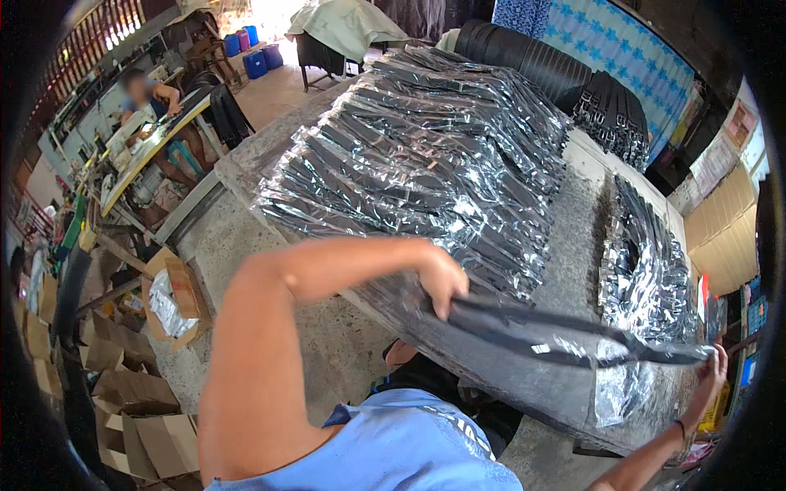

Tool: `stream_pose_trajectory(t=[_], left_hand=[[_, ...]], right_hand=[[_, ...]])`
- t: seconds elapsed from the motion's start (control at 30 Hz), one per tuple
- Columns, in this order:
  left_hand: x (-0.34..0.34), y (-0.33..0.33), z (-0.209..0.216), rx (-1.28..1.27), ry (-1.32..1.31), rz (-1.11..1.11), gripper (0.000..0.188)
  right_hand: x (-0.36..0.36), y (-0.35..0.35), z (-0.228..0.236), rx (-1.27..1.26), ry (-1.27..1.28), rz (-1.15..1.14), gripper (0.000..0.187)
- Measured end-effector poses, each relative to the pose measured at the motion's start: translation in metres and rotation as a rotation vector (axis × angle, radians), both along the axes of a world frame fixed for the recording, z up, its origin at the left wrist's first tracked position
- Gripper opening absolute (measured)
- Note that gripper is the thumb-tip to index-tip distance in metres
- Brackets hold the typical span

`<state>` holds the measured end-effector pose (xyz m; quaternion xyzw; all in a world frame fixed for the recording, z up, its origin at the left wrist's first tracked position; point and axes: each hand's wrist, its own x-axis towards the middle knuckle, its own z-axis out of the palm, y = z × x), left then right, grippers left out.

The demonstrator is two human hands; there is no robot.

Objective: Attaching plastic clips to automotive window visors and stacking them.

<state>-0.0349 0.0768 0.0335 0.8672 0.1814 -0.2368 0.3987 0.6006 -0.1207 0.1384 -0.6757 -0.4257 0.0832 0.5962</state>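
Note:
A long black strap (pixel 532 323), looped into two strands, stretches between my hands above the front of the grey table (pixel 573 184). My left hand (pixel 444 282) is closed around its left end; motion blurs that end slightly. At the far right my right hand (pixel 714 370) pinches the other end, where shiny clear plastic shows. Beneath the strap, near the table's front edge, lies a clear plastic bag (pixel 626 397). Beyond my left hand spreads a wide pile of black straps in clear wrapping (pixel 426 155). A smaller stack of wrapped straps (pixel 647 270) lies nearer my right hand.
Bare black straps with buckles (pixel 610 119) and a large black roll (pixel 524 61) are at the back. Cardboard boxes (pixel 151 409) stand on the floor at left. Another person (pixel 151 102) sits at a worktable (pixel 155 147) on the far left. Blue drums (pixel 255 64) stand behind.

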Motion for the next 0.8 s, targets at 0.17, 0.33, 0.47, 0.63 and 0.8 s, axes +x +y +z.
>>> stream_pose_trajectory(t=[0.17, 0.33, 0.47, 0.63, 0.8], left_hand=[[-0.123, 0.135, 0.102, 0.496, 0.554, 0.104, 0.071], [-0.232, 0.159, 0.218, 1.374, 0.788, 1.057, 0.057], [-0.235, 0.166, 0.18, 1.379, 0.264, 1.034, 0.068], [-0.169, 0.106, 0.034, 1.096, 0.178, 0.867, 0.077], [-0.144, 0.082, -0.054, 0.9, -0.026, 1.096, 0.061]], right_hand=[[-0.116, 0.117, -0.078, 0.143, 0.331, 0.287, 0.019], [-0.288, 0.241, -0.105, 0.095, 0.667, 0.451, 0.022], [-0.346, 0.285, -0.178, -0.056, 0.802, 0.431, 0.021], [-0.353, 0.278, -0.202, -0.147, 0.794, 0.397, 0.016], [-0.359, 0.273, -0.195, -0.188, 0.699, 0.488, 0.016]])
